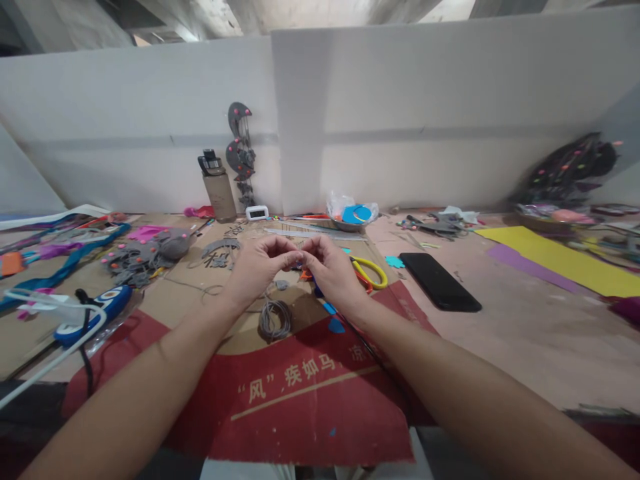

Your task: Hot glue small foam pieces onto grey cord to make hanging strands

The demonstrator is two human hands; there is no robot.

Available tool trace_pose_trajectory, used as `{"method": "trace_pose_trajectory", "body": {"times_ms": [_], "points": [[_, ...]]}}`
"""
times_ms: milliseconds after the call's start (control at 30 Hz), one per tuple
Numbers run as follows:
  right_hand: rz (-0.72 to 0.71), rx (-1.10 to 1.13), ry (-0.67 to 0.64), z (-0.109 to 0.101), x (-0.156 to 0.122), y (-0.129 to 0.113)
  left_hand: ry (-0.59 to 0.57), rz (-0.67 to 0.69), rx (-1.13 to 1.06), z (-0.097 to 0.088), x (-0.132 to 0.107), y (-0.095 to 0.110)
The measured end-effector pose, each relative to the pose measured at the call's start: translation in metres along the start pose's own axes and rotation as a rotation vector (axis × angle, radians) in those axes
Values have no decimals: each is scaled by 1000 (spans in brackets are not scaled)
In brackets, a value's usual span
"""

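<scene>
Over the middle of the cardboard, my left hand (259, 265) and my right hand (334, 268) meet with thumbs and fingertips pinched together. Whatever lies between the fingertips is too small to make out. Just below them a coil of grey cord (275, 321) rests on the cardboard, and a small grey cut piece (281, 285) lies above the coil. Scissors with yellow handles (373, 273) lie beside my right hand, partly hidden by it. Blue scraps (336, 325) are under my right wrist. Left of my left hand are grey cut-out shapes (220, 252).
A black phone (440, 283) lies to the right, near yellow sheet material (560, 257). At the back stand a bottle (219, 190), a small white digital clock (257, 213) and a bowl (353, 223). A blue power strip (95, 313) with cables sits at left.
</scene>
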State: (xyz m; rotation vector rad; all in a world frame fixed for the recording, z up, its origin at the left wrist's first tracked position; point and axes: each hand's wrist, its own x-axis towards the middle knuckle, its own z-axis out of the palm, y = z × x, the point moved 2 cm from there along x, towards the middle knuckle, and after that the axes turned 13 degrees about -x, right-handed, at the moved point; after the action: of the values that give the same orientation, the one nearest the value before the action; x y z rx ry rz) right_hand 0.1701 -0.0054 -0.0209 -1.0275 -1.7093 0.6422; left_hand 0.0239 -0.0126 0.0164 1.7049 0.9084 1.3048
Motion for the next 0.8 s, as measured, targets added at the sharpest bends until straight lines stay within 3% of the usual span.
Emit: {"method": "trace_pose_trajectory", "body": {"times_ms": [300, 367, 467, 567, 667, 800], "points": [[7, -46, 43, -1, -1, 0, -144, -60, 146, 1, 4, 1], [52, 82, -4, 1, -2, -4, -151, -39, 57, 3, 3, -1], [92, 311, -91, 5, -1, -10, -173, -46, -317, 8, 1, -5], [113, 414, -81, 5, 0, -12, -150, -117, -609, 12, 1, -8], [144, 426, -78, 4, 1, -9, -59, -169, -667, 11, 4, -7], [133, 376, -84, 4, 1, -9, -15, -126, -579, 8, 6, -9]]}}
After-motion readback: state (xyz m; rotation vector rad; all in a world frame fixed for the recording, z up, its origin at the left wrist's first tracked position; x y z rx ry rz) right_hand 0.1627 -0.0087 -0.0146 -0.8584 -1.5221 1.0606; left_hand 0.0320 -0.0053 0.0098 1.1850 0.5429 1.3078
